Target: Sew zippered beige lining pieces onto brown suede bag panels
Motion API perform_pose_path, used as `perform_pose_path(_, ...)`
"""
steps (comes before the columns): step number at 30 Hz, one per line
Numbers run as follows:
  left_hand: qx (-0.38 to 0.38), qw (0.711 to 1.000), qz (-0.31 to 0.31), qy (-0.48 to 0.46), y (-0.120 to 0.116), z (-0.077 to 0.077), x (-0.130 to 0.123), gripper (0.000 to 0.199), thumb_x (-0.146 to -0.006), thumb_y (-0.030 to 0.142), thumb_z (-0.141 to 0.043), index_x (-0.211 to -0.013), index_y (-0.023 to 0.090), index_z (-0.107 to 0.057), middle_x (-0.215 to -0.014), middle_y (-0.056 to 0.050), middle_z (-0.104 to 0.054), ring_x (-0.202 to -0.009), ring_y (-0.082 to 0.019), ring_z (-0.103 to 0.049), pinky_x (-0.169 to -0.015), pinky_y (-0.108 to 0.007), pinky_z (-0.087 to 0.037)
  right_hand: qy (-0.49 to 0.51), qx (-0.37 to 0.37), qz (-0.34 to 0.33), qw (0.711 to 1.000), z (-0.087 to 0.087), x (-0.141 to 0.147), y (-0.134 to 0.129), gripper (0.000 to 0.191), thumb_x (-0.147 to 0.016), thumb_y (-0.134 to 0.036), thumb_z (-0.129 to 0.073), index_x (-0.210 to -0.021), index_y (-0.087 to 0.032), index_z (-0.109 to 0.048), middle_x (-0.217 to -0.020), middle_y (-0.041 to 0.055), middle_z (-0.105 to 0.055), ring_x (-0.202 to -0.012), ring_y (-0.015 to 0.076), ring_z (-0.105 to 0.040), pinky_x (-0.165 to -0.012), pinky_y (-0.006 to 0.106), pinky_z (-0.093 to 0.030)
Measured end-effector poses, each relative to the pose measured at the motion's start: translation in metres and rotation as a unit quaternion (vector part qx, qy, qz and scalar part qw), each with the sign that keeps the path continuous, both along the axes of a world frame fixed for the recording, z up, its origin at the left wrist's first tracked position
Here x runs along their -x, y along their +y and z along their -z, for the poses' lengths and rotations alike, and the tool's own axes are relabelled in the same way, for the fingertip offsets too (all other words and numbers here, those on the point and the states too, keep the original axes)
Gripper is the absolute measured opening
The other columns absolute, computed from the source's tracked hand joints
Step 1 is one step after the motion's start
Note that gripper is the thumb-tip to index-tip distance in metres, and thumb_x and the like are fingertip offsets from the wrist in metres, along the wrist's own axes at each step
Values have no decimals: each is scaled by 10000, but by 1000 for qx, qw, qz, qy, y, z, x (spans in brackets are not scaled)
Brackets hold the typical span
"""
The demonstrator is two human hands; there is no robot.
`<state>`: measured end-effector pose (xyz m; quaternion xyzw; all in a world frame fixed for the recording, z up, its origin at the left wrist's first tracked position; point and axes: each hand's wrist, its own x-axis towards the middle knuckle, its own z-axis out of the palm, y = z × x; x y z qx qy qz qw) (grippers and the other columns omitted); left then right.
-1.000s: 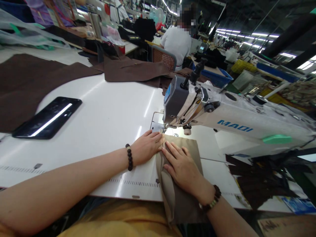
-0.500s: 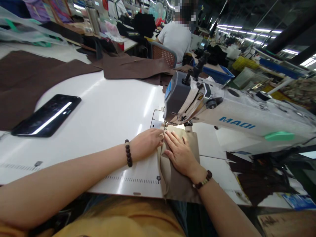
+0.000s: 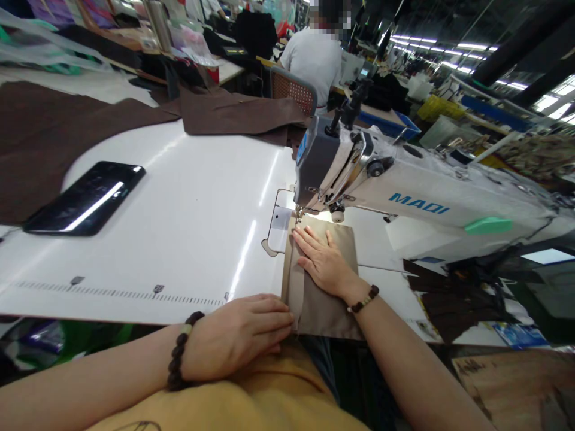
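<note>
A tan fabric piece point(image 3: 330, 305) lies under the needle area of a white sewing machine point(image 3: 404, 185), its near end reaching the table's front edge. My right hand point(image 3: 324, 263) rests flat on the fabric just in front of the presser foot, fingers spread. At the front edge, my left hand point(image 3: 245, 329) has its fingers together, closed on the fabric's near left corner; its thumb is mostly hidden below. A folded strip runs along the left side of the fabric, between the two hands.
A black phone point(image 3: 85, 197) lies on the white table point(image 3: 202, 197) at the left. Brown fabric point(image 3: 242, 114) covers the table's back edge. Dark scraps point(image 3: 453, 305) lie to the right. Behind the machine, a person in a white shirt point(image 3: 312, 63) sits on a chair.
My left hand has moved from beside the needle back to the fabric's near corner. The strip's left edge now lies straighter. My right hand stays on the fabric, and the view has shifted slightly.
</note>
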<state>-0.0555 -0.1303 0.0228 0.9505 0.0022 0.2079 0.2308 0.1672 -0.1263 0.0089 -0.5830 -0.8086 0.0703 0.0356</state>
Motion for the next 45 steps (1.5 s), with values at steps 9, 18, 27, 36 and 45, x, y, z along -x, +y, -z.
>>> perform_pose_path(9, -44, 998, -15, 47, -11, 18, 8, 219, -913, 217, -413, -898, 136, -616, -1064, -48, -616, -975, -151, -533, -914, -242, -436, -18, -12, -5, 1000, -1, 1, 1, 484, -923, -396, -267, -1376, -237, -211, -1437, 18, -220, -1339, 203, -148, -1034, 583, -156)
perform_pose_path(18, -81, 996, -11, 29, -13, 21, 16, 240, -917, 161, -386, -987, 118, -612, -1125, -67, -598, -1080, -146, -505, -1002, -252, -380, -21, 12, -116, 993, -12, 8, -31, 443, -917, -265, -304, -1355, -209, -266, -1423, 32, -266, -1309, 154, -239, -1058, 517, -180)
perform_pose_path(27, 42, 993, -78, 75, -12, 19, 16, 282, -934, 207, -327, -1097, 137, -547, -1076, -87, -572, -901, -140, -595, -809, -228, -504, 6, -88, -168, 982, -7, 26, -83, 370, -890, -109, -289, -1210, -86, -474, -1267, 111, -483, -1197, 187, -403, -1003, 394, -347)
perform_pose_path(36, 64, 992, -63, 86, -10, 18, 16, 296, -921, 148, -315, -1114, 134, -540, -1079, -98, -549, -940, -136, -570, -862, -255, -490, -49, -230, -252, 939, -11, 33, -81, 233, -865, -126, -411, -984, -82, -606, -1032, 106, -628, -756, 161, -569, -593, 291, -453)
perform_pose_path(45, 109, 989, -68, 79, -9, 17, 16, 278, -927, 151, -311, -1065, 132, -552, -1093, -100, -511, -930, -138, -560, -848, -266, -491, -65, -178, -257, 948, -14, 27, -78, 269, -881, -135, -400, -1082, -66, -565, -1138, 108, -582, -817, 157, -556, -656, 287, -476)
